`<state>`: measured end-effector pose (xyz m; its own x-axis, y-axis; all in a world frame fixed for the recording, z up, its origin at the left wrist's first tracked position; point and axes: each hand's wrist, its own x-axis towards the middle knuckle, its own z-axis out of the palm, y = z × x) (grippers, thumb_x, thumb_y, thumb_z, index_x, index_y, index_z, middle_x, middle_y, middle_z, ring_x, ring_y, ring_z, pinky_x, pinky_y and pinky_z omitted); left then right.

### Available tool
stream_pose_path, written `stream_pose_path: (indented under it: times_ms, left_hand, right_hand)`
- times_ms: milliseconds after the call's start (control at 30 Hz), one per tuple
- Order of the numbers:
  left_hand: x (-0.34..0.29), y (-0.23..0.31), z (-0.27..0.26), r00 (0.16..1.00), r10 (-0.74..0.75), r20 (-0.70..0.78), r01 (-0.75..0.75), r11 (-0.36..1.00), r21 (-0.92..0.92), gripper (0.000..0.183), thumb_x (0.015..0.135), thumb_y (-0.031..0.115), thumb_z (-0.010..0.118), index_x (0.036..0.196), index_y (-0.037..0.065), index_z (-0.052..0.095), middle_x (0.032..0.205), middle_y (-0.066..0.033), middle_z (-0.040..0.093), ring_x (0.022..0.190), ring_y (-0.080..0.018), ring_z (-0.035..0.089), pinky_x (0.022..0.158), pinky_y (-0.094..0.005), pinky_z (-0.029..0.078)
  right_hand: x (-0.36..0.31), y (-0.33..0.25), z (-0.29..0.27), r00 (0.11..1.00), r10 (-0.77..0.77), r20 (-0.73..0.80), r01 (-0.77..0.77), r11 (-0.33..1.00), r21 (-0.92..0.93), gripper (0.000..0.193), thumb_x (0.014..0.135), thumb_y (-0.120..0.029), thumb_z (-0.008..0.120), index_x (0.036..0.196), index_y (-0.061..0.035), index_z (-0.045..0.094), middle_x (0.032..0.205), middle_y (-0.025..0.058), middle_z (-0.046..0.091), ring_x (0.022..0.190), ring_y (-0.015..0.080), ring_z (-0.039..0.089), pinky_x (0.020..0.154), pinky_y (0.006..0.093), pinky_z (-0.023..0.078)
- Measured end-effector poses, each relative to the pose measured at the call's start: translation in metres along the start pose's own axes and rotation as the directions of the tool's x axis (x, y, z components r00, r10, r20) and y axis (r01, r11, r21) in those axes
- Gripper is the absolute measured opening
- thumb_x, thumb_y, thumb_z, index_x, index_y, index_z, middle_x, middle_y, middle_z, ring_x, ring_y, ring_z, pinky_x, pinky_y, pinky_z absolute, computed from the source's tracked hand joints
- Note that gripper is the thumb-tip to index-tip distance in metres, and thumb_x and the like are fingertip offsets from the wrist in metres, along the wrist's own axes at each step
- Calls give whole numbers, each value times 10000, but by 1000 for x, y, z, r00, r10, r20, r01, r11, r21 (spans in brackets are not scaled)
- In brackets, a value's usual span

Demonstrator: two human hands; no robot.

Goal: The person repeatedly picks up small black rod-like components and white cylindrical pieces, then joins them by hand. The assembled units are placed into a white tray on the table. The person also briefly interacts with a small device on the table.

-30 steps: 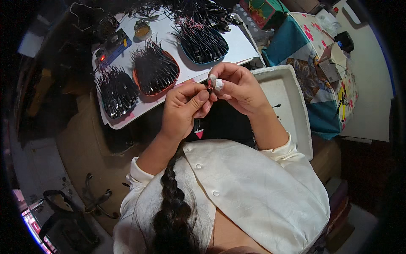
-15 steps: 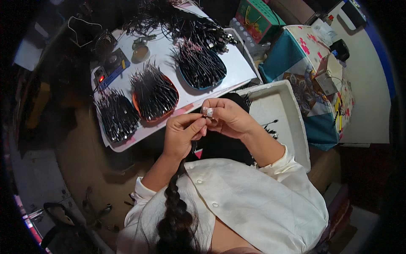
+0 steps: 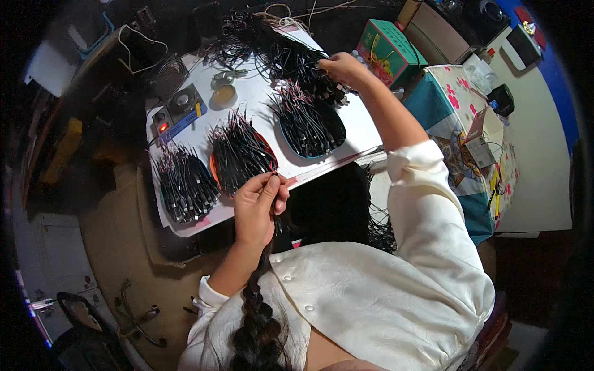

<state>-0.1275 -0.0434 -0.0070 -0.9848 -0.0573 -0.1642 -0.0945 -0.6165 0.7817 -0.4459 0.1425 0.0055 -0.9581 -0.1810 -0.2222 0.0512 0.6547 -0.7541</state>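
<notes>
In front of my chest, my left hand (image 3: 258,201) is closed round a thin black cable whose reddish stripped wire ends (image 3: 273,168) stick up past the thumb. The cable's lower part hangs by the dark braid and is hard to separate from it. My right hand (image 3: 344,69) is stretched out to the far right of the table, its fingers bent at the edge of a big tangled heap of black cables (image 3: 263,43). What those fingertips pinch, if anything, is too small to make out. Nearest to that hand is a blue-rimmed tray of cables (image 3: 309,127).
Bundled cables fill an orange tray (image 3: 241,154) and a dark tray (image 3: 185,185) on the white table (image 3: 247,93). Behind them stand a blue device with a red light (image 3: 179,111) and a small round tub (image 3: 224,96). A white foam box (image 3: 378,179) sits right of my lap.
My right hand has left my left hand and moved far forward and right to the cable heap. The left hand stays near my chest, still gripping. The view has shifted slightly.
</notes>
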Motion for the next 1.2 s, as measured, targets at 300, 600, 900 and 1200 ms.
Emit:
stream_pose_path:
  times_ms: [300,600,900,1200]
  left_hand:
    - [66,-21,55,943,-256,212,308,914,-264,177,1000,153,452,1015,12,558,1236,-215,557,1124,-379,582,923,-494,520]
    - [66,18,87,931,168,324,-162,986,-46,137,965,135,551,960,5,594,951,-138,660,586,-94,481,521,-232,407]
    - [-43,-6,47,919,154,364,-177,984,29,134,942,83,575,986,-29,635,909,-165,667,560,-85,473,504,-187,374]
    - [-56,-10,46,973,35,227,-72,985,156,171,948,110,573,996,-42,633,966,-163,682,675,-144,635,591,-213,493]
  right_hand:
    - [-265,36,2,845,-228,483,-254,624,739,251,922,-286,520,818,-63,568,666,-9,501,530,44,396,438,194,276]
    - [-360,104,91,939,-251,234,267,963,-40,205,846,-175,620,814,21,573,768,196,595,721,370,588,638,433,461]
    - [-294,65,24,915,-377,-141,309,435,845,275,920,-123,619,1147,32,595,934,81,650,772,93,583,678,195,465]
    - [-301,21,16,840,-474,-263,496,479,724,115,889,-57,654,978,14,643,871,32,651,746,52,568,649,180,458]
